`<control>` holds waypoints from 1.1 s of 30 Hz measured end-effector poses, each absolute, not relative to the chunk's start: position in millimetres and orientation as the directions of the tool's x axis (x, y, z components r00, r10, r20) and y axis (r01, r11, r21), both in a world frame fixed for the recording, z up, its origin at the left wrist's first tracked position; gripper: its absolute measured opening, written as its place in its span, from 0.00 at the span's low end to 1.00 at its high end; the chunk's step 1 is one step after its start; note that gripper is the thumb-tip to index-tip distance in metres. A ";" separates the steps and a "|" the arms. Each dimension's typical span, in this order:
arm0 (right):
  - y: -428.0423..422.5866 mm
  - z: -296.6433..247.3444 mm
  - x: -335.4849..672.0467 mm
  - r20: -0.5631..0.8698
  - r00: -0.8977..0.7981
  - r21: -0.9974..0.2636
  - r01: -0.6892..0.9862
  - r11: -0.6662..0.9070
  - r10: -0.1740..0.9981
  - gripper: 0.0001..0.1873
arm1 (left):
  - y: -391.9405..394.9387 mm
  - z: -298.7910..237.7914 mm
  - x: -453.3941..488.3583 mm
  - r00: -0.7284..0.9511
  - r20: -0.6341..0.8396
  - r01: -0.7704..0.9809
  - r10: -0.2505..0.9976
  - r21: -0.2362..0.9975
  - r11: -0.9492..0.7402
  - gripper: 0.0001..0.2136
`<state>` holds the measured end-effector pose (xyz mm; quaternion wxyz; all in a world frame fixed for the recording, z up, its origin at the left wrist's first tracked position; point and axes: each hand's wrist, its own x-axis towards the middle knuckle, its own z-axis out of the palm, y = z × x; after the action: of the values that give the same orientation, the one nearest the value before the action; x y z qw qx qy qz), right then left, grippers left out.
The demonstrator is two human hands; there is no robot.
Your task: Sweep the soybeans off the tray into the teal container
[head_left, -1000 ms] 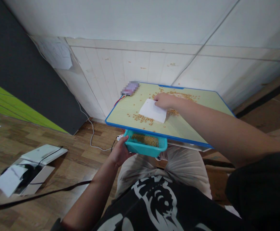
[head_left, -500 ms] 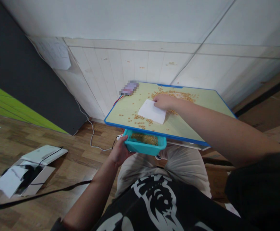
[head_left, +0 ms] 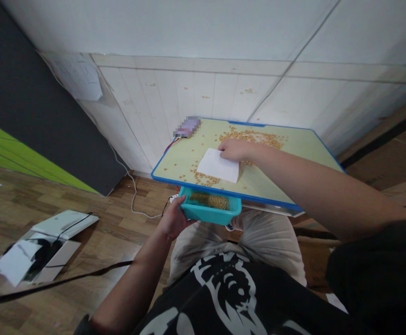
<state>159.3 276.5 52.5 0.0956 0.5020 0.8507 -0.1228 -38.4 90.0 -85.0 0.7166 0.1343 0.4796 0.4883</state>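
Nearest, at 6 o'clock of the table, the left hand grips the left end of a teal tray, thumb on its wall and fingers curled beneath. The tray sits just under the blue near rim and already has a layer of beans in it. Above it, on the tabletop, a small cluster of loose beans lies at the 7 o'clock corner of a white card. The right hand pinches the card's far edge, fingers narrow and pressed low. A larger scatter of beans spreads at 12 o'clock, behind the hand. A blurred device sits at 10 o'clock. The cluster lies left of the tray's middle, so it could slide past the tray's left end onto the floor; a tilted card could also skip over beans
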 end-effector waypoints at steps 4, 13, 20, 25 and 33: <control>273.6 52.0 158.3 -0.299 -0.494 -0.130 0.869 0.478 0.816 0.22 | 90.1 -83.3 -37.3 0.058 -0.561 -0.570 0.826 0.661 0.488 0.22; 270.0 49.1 157.8 -0.318 -0.542 -0.182 0.840 0.511 0.778 0.23 | 89.3 -85.4 -39.6 0.065 -0.548 -0.559 0.834 0.672 0.486 0.24; 266.2 48.9 157.1 -0.324 -0.573 -0.206 0.819 0.535 0.753 0.20 | 88.9 -83.3 -39.2 0.045 -0.568 -0.545 0.822 0.676 0.497 0.23; 262.2 51.4 155.7 -0.338 -0.572 -0.201 0.819 0.537 0.747 0.19 | 88.6 -81.5 -39.2 0.040 -0.564 -0.552 0.825 0.675 0.489 0.25; 260.8 50.4 155.5 -0.341 -0.606 -0.229 0.795 0.562 0.719 0.20 | 89.1 -82.5 -39.6 0.041 -0.569 -0.548 0.821 0.674 0.495 0.23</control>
<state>155.5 260.8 50.4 0.1047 0.4314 0.8774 -0.1820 -39.6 89.1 -82.5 0.7083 0.1376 0.4958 0.4833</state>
